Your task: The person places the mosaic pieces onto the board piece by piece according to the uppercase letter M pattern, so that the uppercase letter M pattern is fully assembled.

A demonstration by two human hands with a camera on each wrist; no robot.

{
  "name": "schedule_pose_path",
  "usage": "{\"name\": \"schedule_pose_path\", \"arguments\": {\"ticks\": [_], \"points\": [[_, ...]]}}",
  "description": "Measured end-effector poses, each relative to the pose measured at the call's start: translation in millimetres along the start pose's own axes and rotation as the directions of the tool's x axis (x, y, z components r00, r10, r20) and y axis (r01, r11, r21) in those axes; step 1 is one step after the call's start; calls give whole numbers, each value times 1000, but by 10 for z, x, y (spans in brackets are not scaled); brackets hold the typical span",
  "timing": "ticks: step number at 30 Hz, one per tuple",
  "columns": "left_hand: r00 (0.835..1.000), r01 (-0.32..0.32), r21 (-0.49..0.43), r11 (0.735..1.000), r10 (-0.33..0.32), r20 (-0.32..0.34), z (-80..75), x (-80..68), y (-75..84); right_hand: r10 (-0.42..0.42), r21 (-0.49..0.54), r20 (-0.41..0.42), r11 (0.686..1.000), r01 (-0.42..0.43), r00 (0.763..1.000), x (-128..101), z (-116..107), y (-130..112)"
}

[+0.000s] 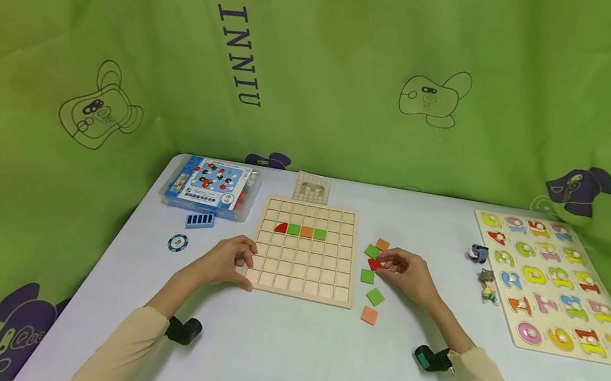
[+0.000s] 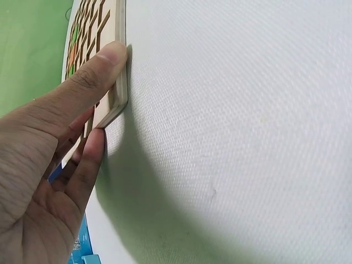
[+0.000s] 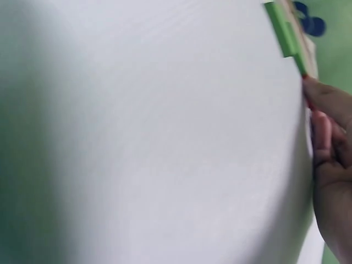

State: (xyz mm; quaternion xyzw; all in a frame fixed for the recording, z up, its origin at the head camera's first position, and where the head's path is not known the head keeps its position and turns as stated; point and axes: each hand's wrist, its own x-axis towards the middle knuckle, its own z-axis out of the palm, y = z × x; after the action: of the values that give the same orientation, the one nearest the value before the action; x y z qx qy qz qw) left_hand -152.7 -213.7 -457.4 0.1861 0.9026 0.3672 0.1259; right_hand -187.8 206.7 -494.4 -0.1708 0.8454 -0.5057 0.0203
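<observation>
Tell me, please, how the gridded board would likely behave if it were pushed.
The gridded board would probably stay stiff, since its edge looks thick and wooden in the left wrist view. Being broad and low, it would likely slide rather than tip. The row of four pieces sits in its cells, so those would probably travel along.

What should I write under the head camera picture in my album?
Left hand holds the grid board; right hand pinches a red tile.
</observation>
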Motion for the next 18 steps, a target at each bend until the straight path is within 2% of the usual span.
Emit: {"name": "schedule_pose_path", "arguments": {"ticks": [9,18], "points": [[999,-42,9,999,42,-8,21,-4,-31,-98,-53,-83,994,94,992,-44,24,27],[1000,-22,4,1000,22,-5,17,-2,-45,-53,-25,-193,998,49,980,-164,60,-67]]}}
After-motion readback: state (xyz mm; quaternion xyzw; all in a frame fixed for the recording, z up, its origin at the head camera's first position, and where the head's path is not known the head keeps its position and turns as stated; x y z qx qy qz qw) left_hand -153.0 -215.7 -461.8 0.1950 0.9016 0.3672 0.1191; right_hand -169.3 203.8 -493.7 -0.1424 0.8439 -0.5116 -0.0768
